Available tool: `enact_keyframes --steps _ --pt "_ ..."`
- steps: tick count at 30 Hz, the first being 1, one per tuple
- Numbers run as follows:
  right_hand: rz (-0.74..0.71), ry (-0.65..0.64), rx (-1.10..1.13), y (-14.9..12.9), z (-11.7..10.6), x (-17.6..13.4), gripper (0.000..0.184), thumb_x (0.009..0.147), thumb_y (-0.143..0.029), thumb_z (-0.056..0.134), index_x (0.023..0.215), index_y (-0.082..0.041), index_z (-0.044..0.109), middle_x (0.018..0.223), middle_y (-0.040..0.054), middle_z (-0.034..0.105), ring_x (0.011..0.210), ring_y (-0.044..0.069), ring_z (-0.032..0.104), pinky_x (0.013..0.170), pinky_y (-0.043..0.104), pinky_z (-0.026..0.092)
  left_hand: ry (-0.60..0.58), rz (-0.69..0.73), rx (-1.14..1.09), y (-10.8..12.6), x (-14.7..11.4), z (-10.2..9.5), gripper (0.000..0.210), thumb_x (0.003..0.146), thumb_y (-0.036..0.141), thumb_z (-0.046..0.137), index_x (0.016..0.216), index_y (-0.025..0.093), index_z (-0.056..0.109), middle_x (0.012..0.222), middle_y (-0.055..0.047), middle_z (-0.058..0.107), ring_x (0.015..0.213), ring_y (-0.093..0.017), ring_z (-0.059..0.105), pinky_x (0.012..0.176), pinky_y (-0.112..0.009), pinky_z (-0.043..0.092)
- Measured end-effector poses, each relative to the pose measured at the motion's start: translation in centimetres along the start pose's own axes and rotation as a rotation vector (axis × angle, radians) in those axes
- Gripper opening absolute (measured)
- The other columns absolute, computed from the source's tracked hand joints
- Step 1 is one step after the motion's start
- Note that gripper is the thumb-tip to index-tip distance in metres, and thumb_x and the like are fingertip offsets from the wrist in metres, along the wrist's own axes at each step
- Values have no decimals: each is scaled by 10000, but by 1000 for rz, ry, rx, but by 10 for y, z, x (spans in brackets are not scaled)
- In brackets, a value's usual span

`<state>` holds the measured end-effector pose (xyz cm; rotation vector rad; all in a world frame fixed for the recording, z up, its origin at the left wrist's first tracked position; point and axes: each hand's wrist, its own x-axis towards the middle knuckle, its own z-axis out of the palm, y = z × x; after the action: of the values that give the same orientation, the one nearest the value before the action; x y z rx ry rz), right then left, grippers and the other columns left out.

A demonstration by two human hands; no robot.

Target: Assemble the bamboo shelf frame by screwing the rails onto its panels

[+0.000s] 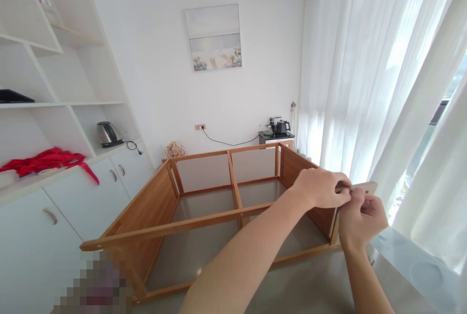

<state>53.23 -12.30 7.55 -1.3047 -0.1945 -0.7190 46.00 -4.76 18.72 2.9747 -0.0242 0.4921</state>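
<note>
A brown wooden frame [171, 227] with slatless openings and solid side panels stands before me. Its near top rail ends at the right in a pale rounded tip [370, 188]. My left hand [321, 186] reaches across the frame, thumb and fingers closed around the rail close to that tip. Right beside it, my right hand [365, 219] is closed, its thumb and forefinger pinched against the rail. A tiny dark thing shows between the two hands, too small to name. My left forearm covers part of the rail and the right-hand opening.
White cabinets [65, 221] with shelves line the left, holding an electric kettle [107, 134] and red cloth [47, 161]. A coffee maker [272, 127] stands on a small cabinet by the back wall. White curtains [346, 85] hang at the right. A pixelated patch covers the lower left.
</note>
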Motion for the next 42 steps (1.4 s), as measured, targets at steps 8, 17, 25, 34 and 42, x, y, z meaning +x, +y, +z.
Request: enact_keyframes --steps 8,17,25,34,42 --pt "-66 -110 -74 5 -14 -5 410 934 -542 497 864 -157 618 730 28 602 662 155 550 631 280 421 45 -2 -6 4 0 2 306 902 413 445 1131 343 635 1109 48 715 1024 -219 649 889 -366 514" --pt "-102 -78 -8 10 -17 -13 384 947 -491 510 1020 -149 667 934 97 674 741 180 620 705 319 492 55 -32 -34 6 -2 -1 289 898 388 462 1105 355 661 1036 60 727 983 -203 657 883 -343 517" --pt "-146 -63 -87 23 -15 -6 336 984 -451 419 1021 -162 586 939 90 614 875 198 590 800 344 478 62 -31 -55 3 -2 0 289 880 396 482 1092 355 674 968 49 731 923 -211 664 856 -343 521" --pt "-325 -121 -87 22 -17 -2 308 976 -395 491 1047 -151 666 962 110 653 939 216 610 846 384 492 78 -36 -58 3 -1 2 279 884 424 476 1066 349 673 985 53 731 929 -211 663 827 -334 521" --pt "-317 -74 -73 18 -17 -4 326 952 -438 528 1034 -160 677 934 111 676 854 211 627 807 405 524 74 -38 -71 4 -2 -1 275 877 391 489 1071 341 678 987 53 736 952 -215 663 850 -335 517"
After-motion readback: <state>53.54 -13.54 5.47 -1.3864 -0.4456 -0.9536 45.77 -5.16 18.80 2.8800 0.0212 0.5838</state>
